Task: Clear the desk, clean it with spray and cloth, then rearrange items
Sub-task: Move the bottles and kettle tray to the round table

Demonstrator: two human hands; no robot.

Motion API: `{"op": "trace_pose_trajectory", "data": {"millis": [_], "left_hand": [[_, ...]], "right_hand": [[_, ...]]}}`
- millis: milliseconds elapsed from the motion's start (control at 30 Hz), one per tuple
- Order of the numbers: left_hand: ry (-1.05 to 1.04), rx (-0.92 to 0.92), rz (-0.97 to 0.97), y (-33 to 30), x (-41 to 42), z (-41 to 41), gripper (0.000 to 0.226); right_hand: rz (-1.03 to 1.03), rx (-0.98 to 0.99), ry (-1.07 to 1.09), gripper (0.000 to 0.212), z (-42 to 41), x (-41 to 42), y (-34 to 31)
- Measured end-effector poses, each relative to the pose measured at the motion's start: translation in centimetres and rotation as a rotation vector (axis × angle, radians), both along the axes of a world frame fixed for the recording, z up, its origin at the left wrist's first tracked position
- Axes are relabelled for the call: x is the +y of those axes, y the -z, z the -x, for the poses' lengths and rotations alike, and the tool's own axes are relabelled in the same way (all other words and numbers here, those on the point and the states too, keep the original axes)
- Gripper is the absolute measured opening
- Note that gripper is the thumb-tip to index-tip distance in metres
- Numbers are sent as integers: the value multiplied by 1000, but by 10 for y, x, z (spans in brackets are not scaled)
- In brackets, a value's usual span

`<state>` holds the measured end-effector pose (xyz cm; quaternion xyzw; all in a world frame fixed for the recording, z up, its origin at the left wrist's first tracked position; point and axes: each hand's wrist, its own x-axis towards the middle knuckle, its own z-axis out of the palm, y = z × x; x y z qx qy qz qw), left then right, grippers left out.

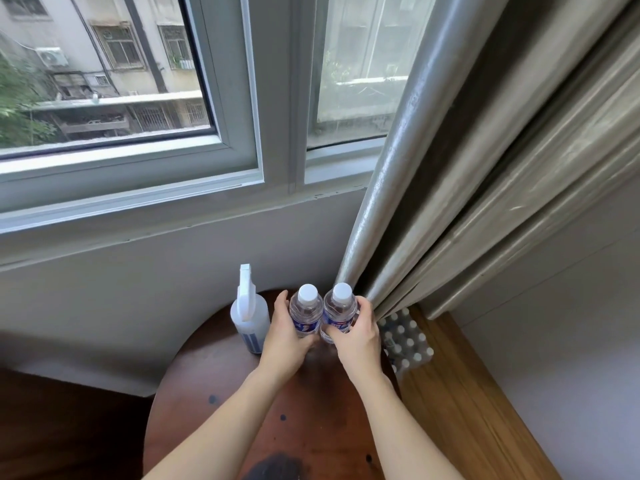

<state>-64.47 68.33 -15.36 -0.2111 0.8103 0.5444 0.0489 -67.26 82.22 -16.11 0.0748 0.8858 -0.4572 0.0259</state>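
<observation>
Two hands, two water bottles – one each. Left hand (285,336) wraps around the left water bottle (306,315), fingers curled round its far side, thumb hidden behind the label area. Right hand (356,336) grips the right water bottle (339,311), fingers curled over its right side and lower front. Both bottles upright, clear plastic, white caps, blue labels, touching side by side at the far edge of the round dark wooden table (214,379). Whether their bases sit on the tabletop or hang just above it, cannot tell – hands cover them. One white spray bottle (249,315) stands upright just left of the left hand, close to its knuckles, nozzle pointing toward the wall. Table surface shows a few dark spots and one larger dark blotch near the bottom edge. Right of the table, on the wood floor, one shrink-wrapped pack of bottles (407,341) with many white caps showing, partly under the grey curtain (467,168). Window (138,98) above, buildings outside.
</observation>
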Motion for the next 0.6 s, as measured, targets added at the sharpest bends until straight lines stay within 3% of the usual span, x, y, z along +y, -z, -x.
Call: {"op": "trace_pose_trajectory", "data": {"millis": [167, 333, 500, 600], "left_hand": [[43, -57, 86, -9, -3, -16, 78], [224, -255, 188, -27, -20, -37, 79], [273, -272, 201, -55, -47, -64, 77], [243, -265, 220, -74, -71, -82, 75]], "right_hand": [[-33, -37, 18, 80, -14, -3, -13], [-138, 36, 115, 63, -43, -19, -35], [-165, -30, -60, 43, -64, -38, -65], [-194, -61, -153, 43, -74, -55, -82]]}}
